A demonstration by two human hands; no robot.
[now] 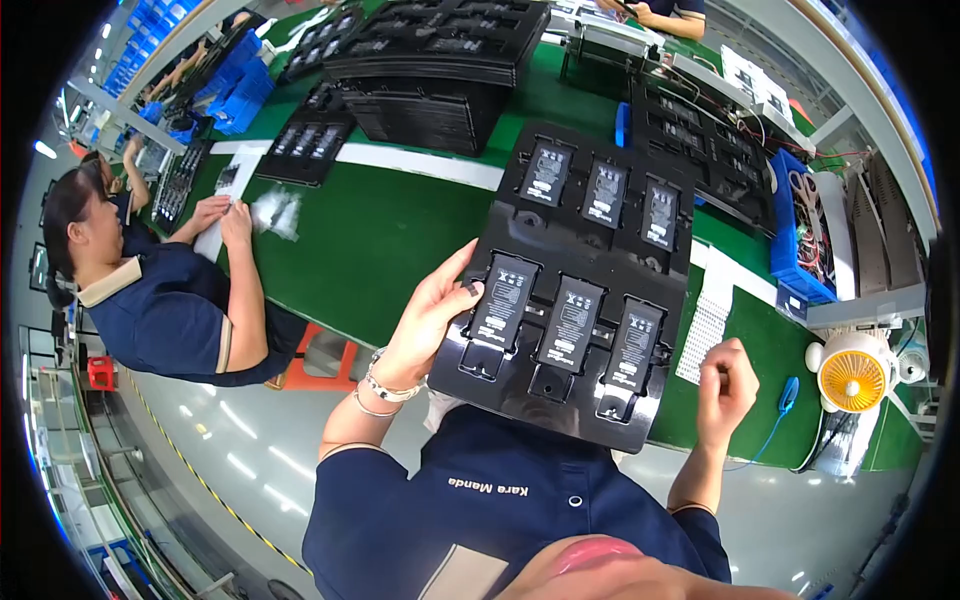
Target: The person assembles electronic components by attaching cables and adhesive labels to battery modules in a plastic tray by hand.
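My left hand (pixel 432 312) grips the left edge of a black plastic tray (pixel 545 232), its thumb lying on the top face near a pocket. The tray is tilted towards me over the table's front edge. Two rows of flat black phone-type batteries (pixel 570 325) with pale print sit in its pockets. To the right of the tray, apart from it, my right hand (pixel 727 392) is held up with the fingers curled in. Whatever it may hold is hidden. Beneath it lies the green table mat (pixel 730 425), with a sheet of small white labels (pixel 706 325) close by.
A tall stack of black trays (pixel 420 120) stands at the back. More filled trays (pixel 308 140) lie left of it and at the back right. A blue bin (pixel 800 270) with scissors, a yellow fan (pixel 853 380) and a blue-corded clip (pixel 789 395) are right. A co-worker (pixel 165 290) sits left.
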